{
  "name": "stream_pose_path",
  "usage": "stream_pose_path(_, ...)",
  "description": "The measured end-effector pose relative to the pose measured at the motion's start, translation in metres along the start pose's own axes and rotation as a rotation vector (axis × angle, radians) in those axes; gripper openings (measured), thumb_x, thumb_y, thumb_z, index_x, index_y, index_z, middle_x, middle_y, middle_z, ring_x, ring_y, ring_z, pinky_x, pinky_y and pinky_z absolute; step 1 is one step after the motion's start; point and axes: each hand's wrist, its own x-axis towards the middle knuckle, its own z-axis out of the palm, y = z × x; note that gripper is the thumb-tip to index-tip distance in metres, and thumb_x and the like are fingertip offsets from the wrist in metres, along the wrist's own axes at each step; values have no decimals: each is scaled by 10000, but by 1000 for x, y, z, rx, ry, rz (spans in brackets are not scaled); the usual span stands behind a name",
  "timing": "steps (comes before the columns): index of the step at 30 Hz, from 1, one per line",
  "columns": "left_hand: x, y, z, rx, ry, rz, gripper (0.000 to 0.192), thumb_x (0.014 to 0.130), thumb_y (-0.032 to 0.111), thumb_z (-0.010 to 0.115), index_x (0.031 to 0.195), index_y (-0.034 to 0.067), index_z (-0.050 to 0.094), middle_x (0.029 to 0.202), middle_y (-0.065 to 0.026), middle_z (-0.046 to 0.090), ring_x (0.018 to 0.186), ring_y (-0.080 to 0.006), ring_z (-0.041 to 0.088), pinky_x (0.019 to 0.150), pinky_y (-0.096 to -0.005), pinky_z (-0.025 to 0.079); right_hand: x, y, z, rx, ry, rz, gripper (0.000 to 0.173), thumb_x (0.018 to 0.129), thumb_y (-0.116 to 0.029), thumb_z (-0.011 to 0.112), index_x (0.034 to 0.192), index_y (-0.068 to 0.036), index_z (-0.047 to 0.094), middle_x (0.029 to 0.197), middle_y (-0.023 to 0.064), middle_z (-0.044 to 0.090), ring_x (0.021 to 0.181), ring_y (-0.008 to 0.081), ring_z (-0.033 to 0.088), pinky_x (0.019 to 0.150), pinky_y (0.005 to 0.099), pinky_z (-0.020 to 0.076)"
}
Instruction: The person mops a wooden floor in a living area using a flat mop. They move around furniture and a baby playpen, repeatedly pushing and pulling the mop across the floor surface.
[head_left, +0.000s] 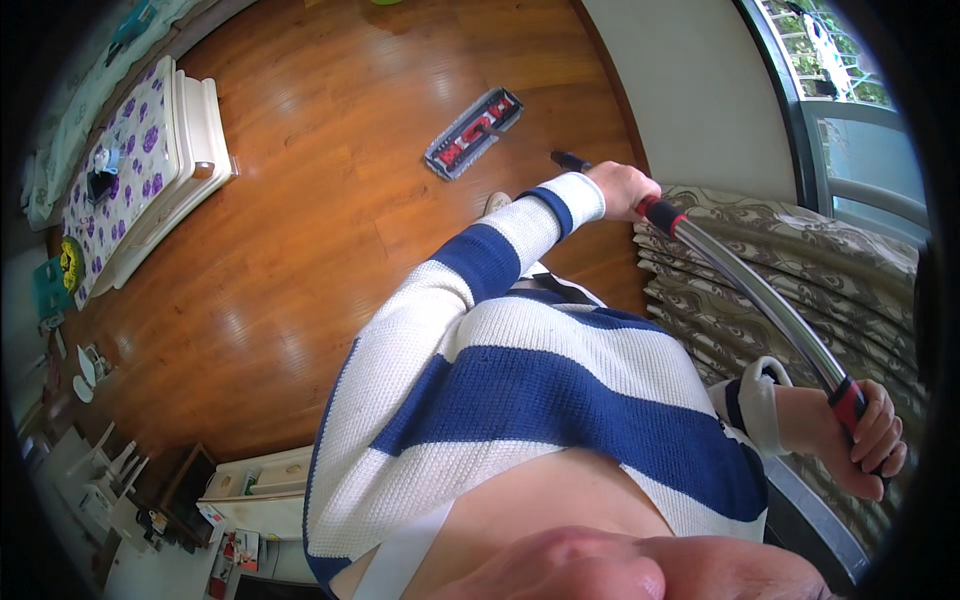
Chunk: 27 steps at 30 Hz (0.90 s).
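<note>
A flat mop with a grey pad and red-and-black head (474, 133) lies on the wooden floor in front of me. Its silvery pole (757, 289) slants from the head up to my right side. My left hand (621, 190) reaches across my body and is wrapped around the pole's lower part, by a red-and-black collar (661, 216). Higher up, my right hand (874, 442) grips the red-and-black handle end (847, 409). The pole is partly hidden by both hands and blurs close to the mop head.
A low white table (202, 142) with a purple-flowered cover stands at the left, beside a covered sofa (75, 142). Patterned curtains (780, 300) hang close on my right, below a window (862, 127). A pale cabinet (259, 487) is at lower left. A teal stool (51, 289) stands far left.
</note>
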Motion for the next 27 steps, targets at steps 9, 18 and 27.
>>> stream_pose_path(9, 53, -99, -47, 84, 477, -69, 282, 656, 54, 731, 851, 97, 531, 805, -106, 613, 803, -323, 603, 706, -405, 475, 53, 139, -83, 401, -445, 143, 220, 702, -229, 807, 682, -156, 600, 568, -52, 614, 488, 53, 595, 498, 165, 514)
stream_pose_path(18, 1, -135, -71, 187, 764, -312, 196, 661, 39, 650, 761, 91, 489, 702, -95, 571, 721, -310, 581, 657, -415, 433, 70, 271, -124, 706, -505, 364, 249, 720, -241, 805, 763, -144, 580, 632, -28, 638, 573, 68, 632, 569, 201, 521)
stream_pose_path(27, -204, -173, -67, 234, 904, -703, 239, 651, 62, 748, 783, 75, 549, 722, -103, 584, 668, -283, 578, 616, -348, 463, -55, 350, -23, 529, -446, 865, 298, 758, -399, 699, 737, -169, 510, 621, -55, 507, 611, 145, 504, 817, 385, 437)
